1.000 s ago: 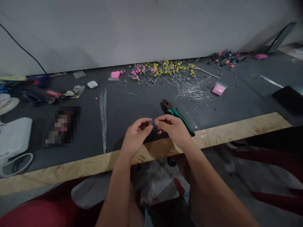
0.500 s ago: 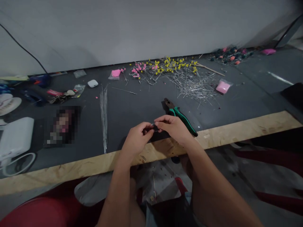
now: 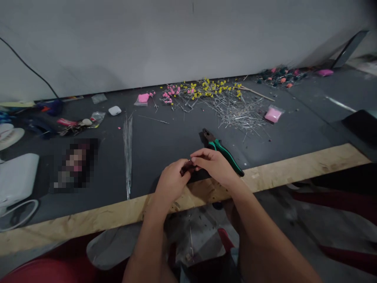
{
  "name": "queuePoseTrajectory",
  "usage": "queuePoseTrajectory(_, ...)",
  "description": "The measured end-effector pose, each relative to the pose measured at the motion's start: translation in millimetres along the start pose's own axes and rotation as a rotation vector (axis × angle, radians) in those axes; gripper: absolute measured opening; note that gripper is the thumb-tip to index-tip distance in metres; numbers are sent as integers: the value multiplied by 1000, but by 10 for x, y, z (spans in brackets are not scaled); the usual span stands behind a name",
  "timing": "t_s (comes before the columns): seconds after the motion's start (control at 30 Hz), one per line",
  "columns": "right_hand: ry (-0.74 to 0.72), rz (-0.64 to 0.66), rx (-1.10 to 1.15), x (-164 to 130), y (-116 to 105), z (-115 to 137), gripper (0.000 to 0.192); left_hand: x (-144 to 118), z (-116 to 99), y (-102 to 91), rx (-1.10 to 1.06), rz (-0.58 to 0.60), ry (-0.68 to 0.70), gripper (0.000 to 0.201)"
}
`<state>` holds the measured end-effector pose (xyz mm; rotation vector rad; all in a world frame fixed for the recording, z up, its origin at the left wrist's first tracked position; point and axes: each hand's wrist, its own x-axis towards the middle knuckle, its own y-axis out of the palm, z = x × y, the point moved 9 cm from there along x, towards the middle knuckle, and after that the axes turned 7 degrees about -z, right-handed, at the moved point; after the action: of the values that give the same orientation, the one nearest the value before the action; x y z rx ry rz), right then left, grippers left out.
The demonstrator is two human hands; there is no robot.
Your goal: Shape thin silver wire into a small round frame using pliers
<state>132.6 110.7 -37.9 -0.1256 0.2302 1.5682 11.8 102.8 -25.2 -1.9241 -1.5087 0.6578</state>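
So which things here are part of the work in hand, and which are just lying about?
In hand:
left hand and right hand, pinching a small dark piece
green-handled pliers, beside the right hand
wire bundle
heap of pins

Lying about:
white earbud case
pink bags
white box

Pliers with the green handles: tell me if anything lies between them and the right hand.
Nothing visible does. The right hand rests just in front of the pliers, partly covering their handles; both hands pinch a small dark piece.
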Motion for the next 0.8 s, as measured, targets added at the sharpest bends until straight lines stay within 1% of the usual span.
queuePoseTrajectory(0.13,-12,-19,-19,-2,-40,-19,13,-16,81,-2,-112,-40,-67,50)
queuePoseTrajectory(0.23,-26,-26,1,-11,-42,-53,13,-30,74,7,-151,-62,-75,62)
queuePoseTrajectory(0.3,-42,-49,13,-19,-55,-74,14,-38,59,-4,-139,-96,-75,63)
queuePoseTrajectory(0.43,-81,-69,11,-39,-64,-96,15,-61,35,-18,-116,-146,-60,60)
queuePoseTrajectory(0.7,-151,-74,-12,-85,-56,-63,14,-92,69,-24,-119,-207,-18,65)
queuePoseTrajectory(0.8,-179,-85,-18,-98,-57,-52,15,-84,84,-8,-180,-198,-2,65)
